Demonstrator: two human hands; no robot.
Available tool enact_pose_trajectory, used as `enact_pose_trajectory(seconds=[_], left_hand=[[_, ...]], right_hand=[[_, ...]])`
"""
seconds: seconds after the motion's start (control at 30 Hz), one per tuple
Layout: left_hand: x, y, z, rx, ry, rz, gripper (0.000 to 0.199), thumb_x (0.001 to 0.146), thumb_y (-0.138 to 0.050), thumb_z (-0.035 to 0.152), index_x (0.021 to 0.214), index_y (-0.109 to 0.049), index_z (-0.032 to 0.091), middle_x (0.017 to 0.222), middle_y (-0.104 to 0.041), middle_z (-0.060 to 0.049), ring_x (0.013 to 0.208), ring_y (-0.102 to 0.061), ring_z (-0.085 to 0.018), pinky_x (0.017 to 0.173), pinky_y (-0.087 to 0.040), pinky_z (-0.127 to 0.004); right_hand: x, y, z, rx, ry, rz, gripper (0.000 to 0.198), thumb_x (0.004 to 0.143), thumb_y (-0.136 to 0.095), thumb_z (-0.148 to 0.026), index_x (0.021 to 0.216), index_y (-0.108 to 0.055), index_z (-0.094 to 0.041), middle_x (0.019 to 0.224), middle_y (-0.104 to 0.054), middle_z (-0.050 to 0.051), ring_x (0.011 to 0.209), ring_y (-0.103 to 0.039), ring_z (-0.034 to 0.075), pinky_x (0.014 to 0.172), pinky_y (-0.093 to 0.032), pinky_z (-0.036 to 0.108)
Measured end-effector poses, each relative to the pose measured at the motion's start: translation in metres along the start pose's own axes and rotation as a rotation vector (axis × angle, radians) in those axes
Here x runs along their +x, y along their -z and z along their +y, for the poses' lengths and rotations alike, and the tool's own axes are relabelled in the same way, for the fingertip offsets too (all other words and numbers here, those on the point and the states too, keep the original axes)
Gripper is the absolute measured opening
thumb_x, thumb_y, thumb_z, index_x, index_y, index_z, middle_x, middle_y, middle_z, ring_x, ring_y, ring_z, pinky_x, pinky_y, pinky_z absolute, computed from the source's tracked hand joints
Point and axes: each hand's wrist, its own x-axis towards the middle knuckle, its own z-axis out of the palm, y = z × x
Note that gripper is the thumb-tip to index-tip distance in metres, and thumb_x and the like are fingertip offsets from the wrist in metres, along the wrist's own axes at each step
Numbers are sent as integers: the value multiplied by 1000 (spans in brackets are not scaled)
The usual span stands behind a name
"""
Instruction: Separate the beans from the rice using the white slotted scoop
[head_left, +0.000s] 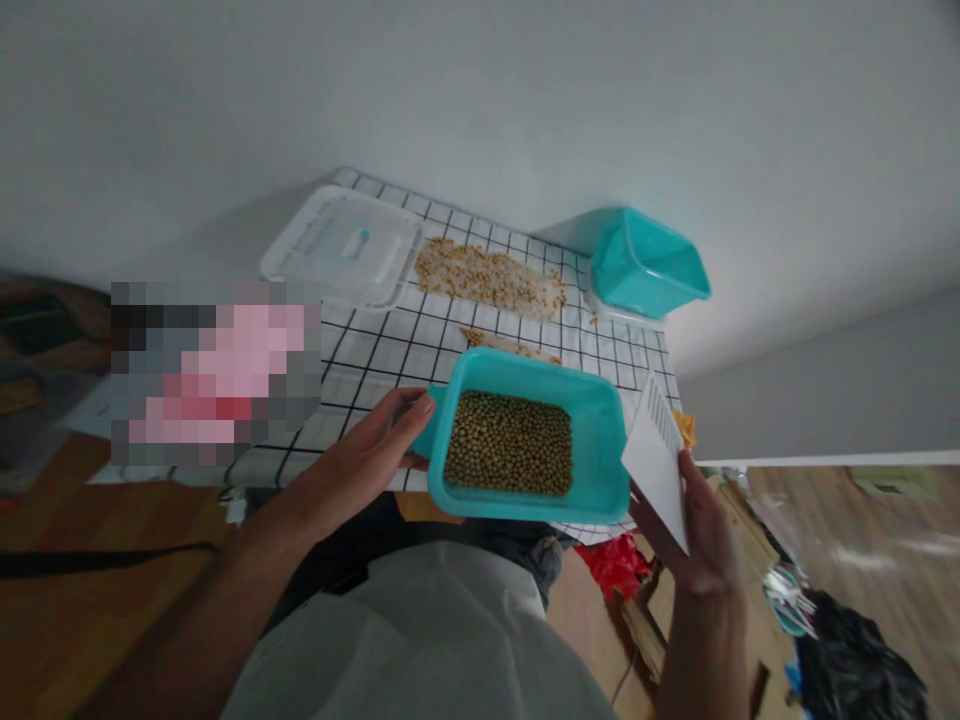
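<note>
My left hand (394, 425) is closed on the left end of a turquoise plastic bin (598, 440), thumb on top. Small greenish-brown beans or grains (510, 445) cover the bin's bottom. A thin white panel (654, 470) with a row of slots along its upper edge is held in my right hand (701, 530), tilted beside the bin's right end. Whether my right fingers also touch the bin is hidden behind the panel. Just beyond the bin, a strip of yellowish grains (489, 275) lies spread on the checked cloth (360, 355).
A clear plastic lid (345, 245) lies at the back left of the table. Against the wall at the back right stands a second turquoise bin (649, 265). A red bag (619, 565), cardboard and a black bag (855, 655) are on the floor to the right.
</note>
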Motion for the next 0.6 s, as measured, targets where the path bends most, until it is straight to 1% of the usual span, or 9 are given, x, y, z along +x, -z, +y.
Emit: enact_pose_trajectory(seconds=[0.1,0.17,0.23,0.3,0.4,0.47,0.53,0.6], left_hand=[[-1,2,-1,-52,-16,49,52,93,-52,56,132,-50,21,135,-59,-11,119,-59,-29,81,-59,-36],[-2,4,0,-73,-20,16,54,93,-52,55,135,-48,22,137,-58,-11,122,-58,-30,82,-59,-38],[-3,4,2,-80,-16,-42,55,93,-52,55,138,-45,24,140,-56,-11,125,-56,-30,86,-59,-39],[-4,2,6,-78,5,-70,56,93,-52,55,140,-43,26,142,-55,-10,128,-54,-30,89,-57,-38],[-4,-2,10,-76,51,-49,56,92,-55,54,140,-44,26,141,-58,-9,129,-54,-28,94,-54,-36],[-5,-5,12,-107,47,-60,52,93,-55,53,137,-48,27,138,-62,-7,129,-54,-28,95,-53,-36],[-6,-7,12,-157,27,-107,48,93,-53,54,133,-54,28,134,-65,-6,130,-54,-29,95,-53,-39],[-7,-8,12,-168,0,-125,49,91,-54,57,130,-58,28,129,-69,-7,129,-55,-31,96,-52,-41]], right_hand=[[-4,12,-8,127,103,25,44,87,-65,-44,127,-64,-25,118,-74,5,112,-69,24,92,-59,37],[-6,18,-10,180,193,5,42,87,-65,-46,126,-65,-29,124,-72,3,121,-64,21,99,-55,36],[-7,17,-7,179,206,-19,43,86,-66,-49,125,-66,-29,127,-70,4,122,-63,21,100,-54,36],[-8,10,0,136,157,-14,47,84,-69,-47,125,-66,-26,122,-72,6,118,-66,24,97,-56,38],[-9,-7,17,66,48,13,49,81,-72,-45,125,-66,-22,110,-77,7,104,-72,28,87,-61,39],[-11,-17,28,51,-23,-3,51,80,-72,-48,124,-67,-21,105,-78,7,96,-75,28,83,-62,38],[-13,-22,35,39,-78,-46,53,81,-70,-52,123,-67,-20,101,-79,8,93,-75,28,80,-62,38],[-16,-23,40,15,-74,-80,54,82,-70,-52,125,-66,-20,99,-79,7,92,-76,28,80,-62,37]])
